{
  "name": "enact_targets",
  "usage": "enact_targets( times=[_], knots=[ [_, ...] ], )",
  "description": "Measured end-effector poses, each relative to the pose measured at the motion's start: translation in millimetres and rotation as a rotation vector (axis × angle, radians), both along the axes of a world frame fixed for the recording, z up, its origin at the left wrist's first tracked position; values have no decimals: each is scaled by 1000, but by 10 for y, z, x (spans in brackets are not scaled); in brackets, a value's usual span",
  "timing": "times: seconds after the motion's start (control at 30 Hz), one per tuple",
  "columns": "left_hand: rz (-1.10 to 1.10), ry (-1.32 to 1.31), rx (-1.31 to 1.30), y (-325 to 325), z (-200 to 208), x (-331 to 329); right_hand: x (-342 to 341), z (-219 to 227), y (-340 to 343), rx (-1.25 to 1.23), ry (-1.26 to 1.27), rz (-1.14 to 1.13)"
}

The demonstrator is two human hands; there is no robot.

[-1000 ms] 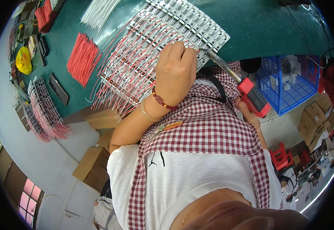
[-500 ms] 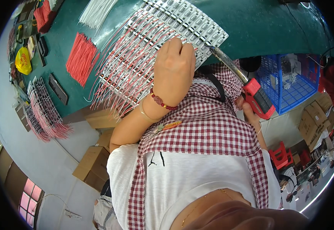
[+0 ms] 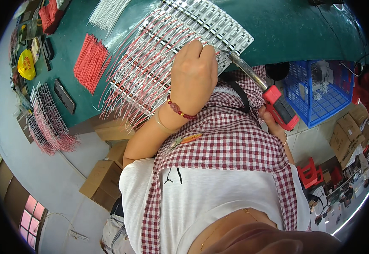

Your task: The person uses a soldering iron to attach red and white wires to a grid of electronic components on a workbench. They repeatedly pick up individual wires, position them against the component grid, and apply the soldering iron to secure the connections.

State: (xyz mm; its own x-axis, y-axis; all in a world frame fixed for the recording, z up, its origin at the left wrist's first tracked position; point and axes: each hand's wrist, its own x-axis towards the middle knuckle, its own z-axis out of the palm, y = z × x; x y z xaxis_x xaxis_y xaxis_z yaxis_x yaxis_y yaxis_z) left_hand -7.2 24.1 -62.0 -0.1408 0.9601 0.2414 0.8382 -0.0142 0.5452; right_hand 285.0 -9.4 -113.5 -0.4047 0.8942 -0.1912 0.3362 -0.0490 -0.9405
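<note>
A panel of white-grey small parts in rows [image 3: 233,34] lies on the bench, many red and white wires [image 3: 150,63] spreading from its left part. Over its near right side, my left hand [image 3: 194,67] is closed, knuckles up; its fingertips and whatever they pinch are hidden. My right hand [image 3: 270,120] is wrapped round the red and black handle of a soldering iron [image 3: 252,73], partly behind that handle. The iron's tip is at the panel's right part, just right of my left fingers; whether it touches cannot be told.
On the green bench [image 3: 290,29] lie bundles of red wires [image 3: 90,63] and white wires [image 3: 107,15]. A dark flat case [image 3: 64,96], a yellow bag [image 3: 26,64] and more wired panels [image 3: 51,118] are at left. A blue crate [image 3: 315,93] stands at right, cardboard boxes [image 3: 104,184] below.
The soldering iron and my right hand have shifted left, bringing the tip farther over the panel. My left hand stays almost in place, closed.
</note>
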Motion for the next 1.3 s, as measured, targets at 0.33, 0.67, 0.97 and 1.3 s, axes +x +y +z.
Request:
enact_targets(
  times=[0.33, 0.67, 0.97, 1.3],
  knots=[
    [-12, 39, -16, 17, 1, -1, -8, 70, -14, -77, 104, -76],
    [-23, 144, -8, 26, 0, 84, 38, 97, -54, -29, 61, -67],
    [-35, 163, -62, 57, 27, 88, 74, -47, -46, 140, -92, 28],
    [-44, 167, -72, 42, 34, 101, 68, -25, -52, 166, -39, 24]
  ],
)
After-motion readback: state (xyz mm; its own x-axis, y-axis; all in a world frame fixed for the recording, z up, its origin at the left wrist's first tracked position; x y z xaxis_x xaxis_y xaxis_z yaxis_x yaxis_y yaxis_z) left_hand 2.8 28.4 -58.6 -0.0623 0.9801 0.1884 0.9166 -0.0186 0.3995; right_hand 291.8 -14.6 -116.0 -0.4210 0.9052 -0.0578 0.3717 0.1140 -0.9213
